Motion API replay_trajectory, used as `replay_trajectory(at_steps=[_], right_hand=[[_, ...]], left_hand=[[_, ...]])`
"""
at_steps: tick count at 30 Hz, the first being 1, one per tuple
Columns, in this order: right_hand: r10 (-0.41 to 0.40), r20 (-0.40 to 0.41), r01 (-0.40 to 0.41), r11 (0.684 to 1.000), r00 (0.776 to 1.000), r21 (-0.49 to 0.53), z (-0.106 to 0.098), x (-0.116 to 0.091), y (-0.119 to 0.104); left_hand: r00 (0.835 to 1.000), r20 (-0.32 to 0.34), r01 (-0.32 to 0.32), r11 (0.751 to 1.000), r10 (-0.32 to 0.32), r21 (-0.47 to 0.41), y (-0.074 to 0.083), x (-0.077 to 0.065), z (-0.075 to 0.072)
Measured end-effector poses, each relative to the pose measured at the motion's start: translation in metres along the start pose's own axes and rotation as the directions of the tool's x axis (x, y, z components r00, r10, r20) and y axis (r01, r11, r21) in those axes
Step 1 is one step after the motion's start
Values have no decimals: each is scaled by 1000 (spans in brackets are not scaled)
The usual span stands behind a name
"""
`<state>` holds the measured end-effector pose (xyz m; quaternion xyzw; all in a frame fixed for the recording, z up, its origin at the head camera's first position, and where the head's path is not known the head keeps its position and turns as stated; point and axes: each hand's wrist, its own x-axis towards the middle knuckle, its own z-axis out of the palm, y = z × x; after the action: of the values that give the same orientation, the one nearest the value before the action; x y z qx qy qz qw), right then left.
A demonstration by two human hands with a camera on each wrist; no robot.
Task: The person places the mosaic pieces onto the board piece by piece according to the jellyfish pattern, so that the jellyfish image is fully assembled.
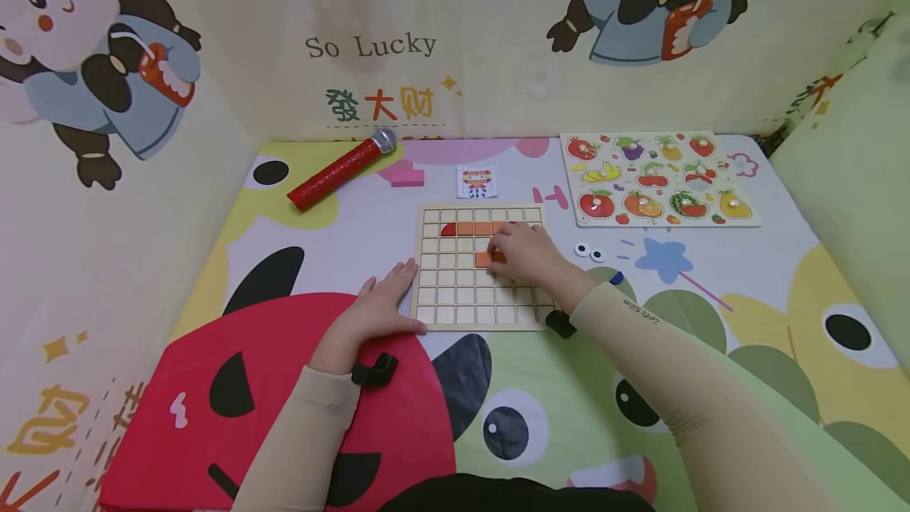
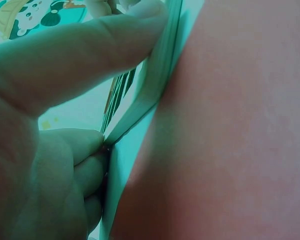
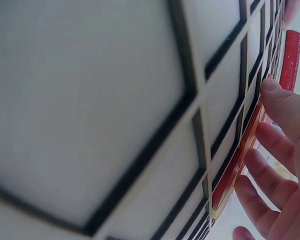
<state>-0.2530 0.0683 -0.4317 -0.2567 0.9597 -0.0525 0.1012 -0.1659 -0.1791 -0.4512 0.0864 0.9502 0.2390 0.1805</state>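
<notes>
A wooden grid board lies at the middle of the table. In one of its upper rows sit a red rounded piece and an orange strip. Below them my right hand bends over the board, thumb and fingertips pinching an orange block against the grid. The right wrist view has the thumb and fingers along the orange and red pieces. My left hand rests at the board's lower left corner, fingers spread along the left side and thumb at the near edge.
Behind the board are a small patterned card and a pink block. A red glittery microphone lies at the back left, a fruit puzzle board at the back right. Two googly eyes lie right of the grid.
</notes>
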Motion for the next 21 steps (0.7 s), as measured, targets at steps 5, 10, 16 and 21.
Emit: replay_trajectory(at_steps=[5,10,16,21], right_hand=[[7,2,-7,1000,1000,8,0,0,0],[7,1,-7,999,1000,32,-3,-5,1],[71,-22,-69,991,997,111,-19,-22,20],[133,-63,-124,983,989,137,-33,-44,50]], left_hand=[[1000,-7,-7,1000,7,3,0,0,0],[1000,-4,-4,1000,4,0,1,1,2],[1000,14,2,1000,-1,-14,2,1,2],[1000,10,5,1000,-4,-17,0,2,1]])
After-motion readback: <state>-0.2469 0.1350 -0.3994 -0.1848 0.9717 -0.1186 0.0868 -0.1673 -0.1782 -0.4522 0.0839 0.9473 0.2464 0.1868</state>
